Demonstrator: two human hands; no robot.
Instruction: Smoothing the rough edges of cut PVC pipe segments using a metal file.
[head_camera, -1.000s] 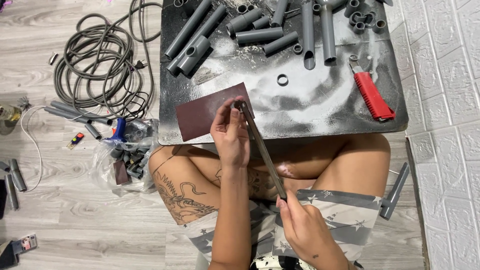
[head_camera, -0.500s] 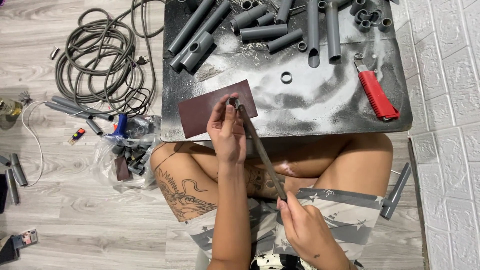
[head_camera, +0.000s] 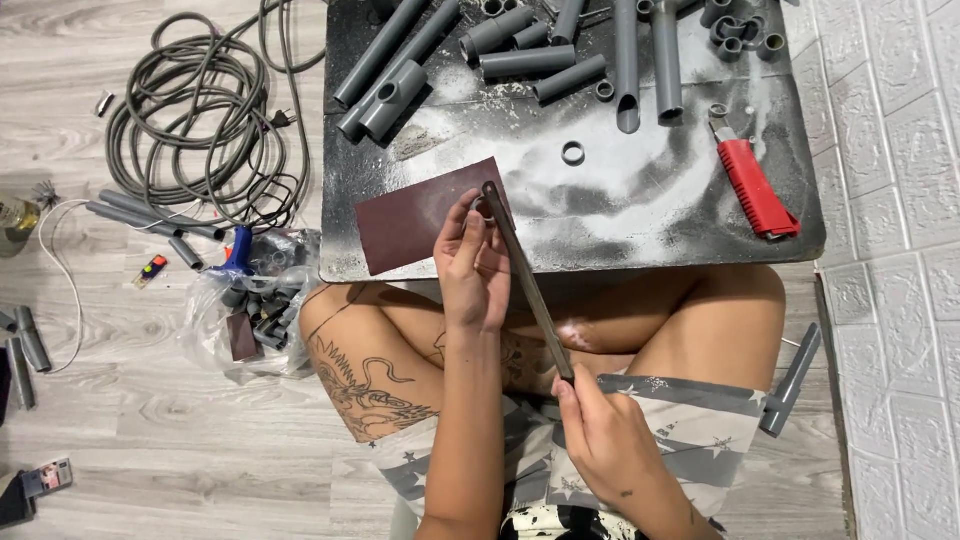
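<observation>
Both our hands are busy over our lap, at the near edge of the desk. Our left hand (head_camera: 472, 265) is raised with its fingertips pinched around a small grey plastic pipe ring (head_camera: 479, 208), which is mostly hidden behind them. Our right hand (head_camera: 605, 440) sits lower, just above our star-patterned shorts, with its fingers closed around the near end of a long, slim dark metal file (head_camera: 527, 280). That file runs diagonally up and away from the right hand, past the left hand's fingers, so its far tip lies against the ring and overlaps the sheet of sandpaper.

Going from biggest to smallest around us: the black, dust-covered desk (head_camera: 640, 215) spreads just beyond our knees. On the wooden floor to its left lies a coiled grey hose (head_camera: 205, 110). Along the desk's far side sit cut lengths of grey plastic pipe (head_camera: 520, 62). A rectangular sheet of dark reddish-brown sandpaper (head_camera: 410, 220) lies on the desk's near left part, just behind the left hand. A red-handled pipe cutter (head_camera: 752, 188) rests near the desk's right edge, well apart from both hands. One loose grey ring (head_camera: 572, 153) lies alone in the white dust near the desk's middle.
</observation>
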